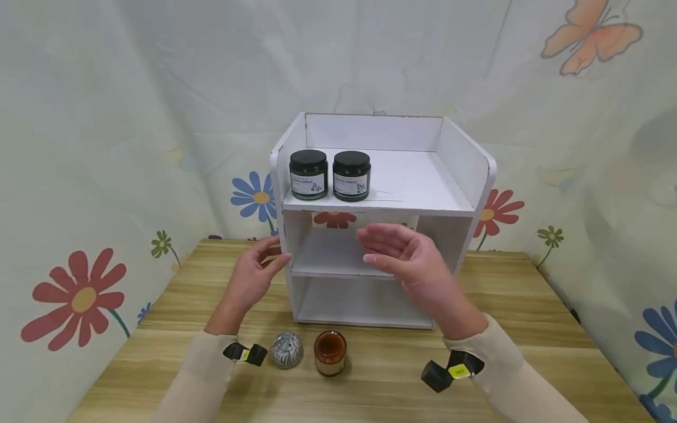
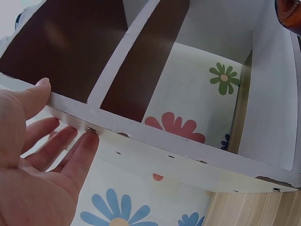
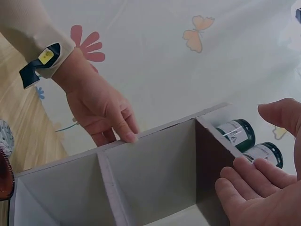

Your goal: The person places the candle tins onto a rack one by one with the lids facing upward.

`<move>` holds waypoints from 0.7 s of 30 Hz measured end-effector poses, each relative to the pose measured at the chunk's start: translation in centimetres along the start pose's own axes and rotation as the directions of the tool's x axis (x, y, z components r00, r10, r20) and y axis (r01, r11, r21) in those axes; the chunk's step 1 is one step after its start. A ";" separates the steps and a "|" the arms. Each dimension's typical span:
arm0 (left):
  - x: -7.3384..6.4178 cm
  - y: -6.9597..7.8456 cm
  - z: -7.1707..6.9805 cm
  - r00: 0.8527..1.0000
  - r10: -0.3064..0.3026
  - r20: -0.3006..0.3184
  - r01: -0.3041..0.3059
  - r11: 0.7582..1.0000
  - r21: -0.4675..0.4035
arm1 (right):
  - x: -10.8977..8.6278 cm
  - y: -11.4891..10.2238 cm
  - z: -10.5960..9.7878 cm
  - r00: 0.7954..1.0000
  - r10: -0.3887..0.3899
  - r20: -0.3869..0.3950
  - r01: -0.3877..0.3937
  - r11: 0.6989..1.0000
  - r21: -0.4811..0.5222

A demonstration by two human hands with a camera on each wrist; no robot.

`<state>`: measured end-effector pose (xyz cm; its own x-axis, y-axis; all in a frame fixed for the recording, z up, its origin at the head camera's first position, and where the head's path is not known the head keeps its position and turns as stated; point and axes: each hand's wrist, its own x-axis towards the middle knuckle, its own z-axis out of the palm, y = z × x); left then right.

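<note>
A white shelf unit (image 1: 365,270) stands upright on the table. My left hand (image 1: 256,273) touches its left side panel, the thumb at the front edge and the fairly straight fingers (image 2: 80,162) along the outer face. In front of the middle compartment, my right hand (image 1: 418,267) is held up with extended fingers and nothing in it. Two dark green scented candle jars (image 1: 308,174) with black lids and white labels stand side by side at the left of the top shelf; the right wrist view shows the labelled jars (image 3: 263,154) beyond my right fingertips.
Before the unit, a round black-and-white patterned object (image 1: 287,351) and an amber glass jar (image 1: 330,352) stand on the wood-grain table (image 1: 529,352). A flower-printed white curtain (image 1: 158,88) hangs close behind and at both sides.
</note>
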<state>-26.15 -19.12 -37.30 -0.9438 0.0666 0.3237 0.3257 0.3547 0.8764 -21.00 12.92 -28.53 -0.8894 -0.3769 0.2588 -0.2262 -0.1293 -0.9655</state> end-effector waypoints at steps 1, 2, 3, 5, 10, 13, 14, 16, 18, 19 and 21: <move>0.0 0.0 0.0 1.000 0.001 0.000 -0.001 1.000 0.001 | -0.1 0.2 0.0 1.000 0.001 0.000 -0.001 1.000 0.002; 0.0 0.0 0.0 1.000 0.003 0.001 -0.003 1.000 0.001 | -0.2 0.4 0.0 1.000 0.003 -0.002 -0.003 1.000 0.005; 0.0 0.0 0.0 1.000 0.004 0.001 -0.004 1.000 0.002 | -0.3 0.6 0.0 1.000 0.001 -0.003 -0.001 1.000 0.004; 0.0 0.0 0.0 1.000 0.007 0.002 -0.007 1.000 -0.003 | -0.5 1.0 0.0 1.000 -0.007 -0.003 0.007 1.000 -0.005; 0.0 0.0 0.0 1.000 0.009 0.003 -0.009 1.000 -0.007 | -1.1 1.9 0.1 1.000 -0.028 0.014 0.028 0.999 -0.022; 0.0 0.0 0.0 1.000 0.005 0.001 -0.005 1.000 -0.002 | -1.4 2.5 0.2 0.999 -0.036 0.022 0.036 0.999 -0.016; 0.0 0.0 0.0 1.000 0.003 0.001 -0.003 1.000 0.000 | -1.4 2.7 0.3 0.999 -0.040 0.024 0.040 0.999 -0.011; 0.0 0.0 0.0 1.000 -0.001 0.000 0.001 1.000 0.000 | -1.6 3.1 0.4 0.998 -0.050 0.027 0.050 0.999 0.003; 0.0 0.0 0.0 1.000 -0.005 0.001 0.005 1.000 -0.002 | -1.8 3.6 0.5 0.998 -0.064 0.028 0.064 0.998 0.014; 0.0 0.0 0.0 1.000 -0.006 0.001 0.006 1.000 -0.004 | -1.9 3.8 0.5 0.997 -0.070 0.029 0.069 0.997 0.018; 0.0 0.0 0.0 1.000 -0.008 0.002 0.008 1.000 -0.004 | -2.0 4.3 0.6 0.996 -0.087 0.032 0.087 0.996 0.019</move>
<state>-26.17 -19.13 -37.31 -0.9466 0.0651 0.3157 0.3179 0.3515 0.8806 -19.96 12.55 -33.18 -0.8530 -0.3934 0.3431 -0.2950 -0.1788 -0.9386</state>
